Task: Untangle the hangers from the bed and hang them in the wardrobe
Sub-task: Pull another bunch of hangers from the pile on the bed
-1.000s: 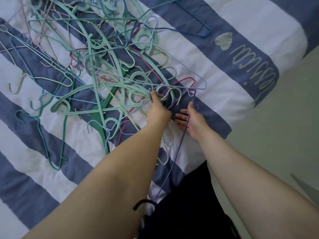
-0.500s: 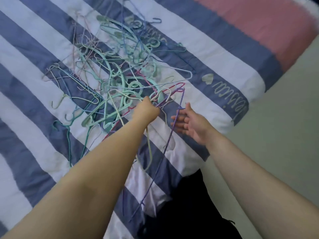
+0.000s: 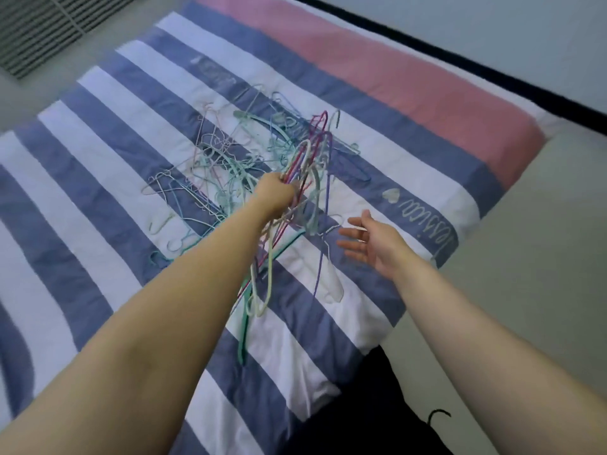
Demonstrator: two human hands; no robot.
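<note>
A tangled pile of thin hangers in teal, blue, pink and white lies on the striped bed cover. My left hand grips a bunch of hangers lifted above the bed; their hooks stick up past my fist and their bodies dangle down toward me, red, purple, cream and teal among them. My right hand hovers just right of the bunch, palm turned inward with fingers straight, holding nothing. No wardrobe is in view.
The bed's blue and white stripes give way to a pink band at the far side. Grey floor lies to the right of the bed. Dark clothing shows at the bottom. A slatted panel sits top left.
My left hand has raised its bunch of hangers off the pile. The right hand let the purple hanger go and moved right. The view pulled back and tilted up.
</note>
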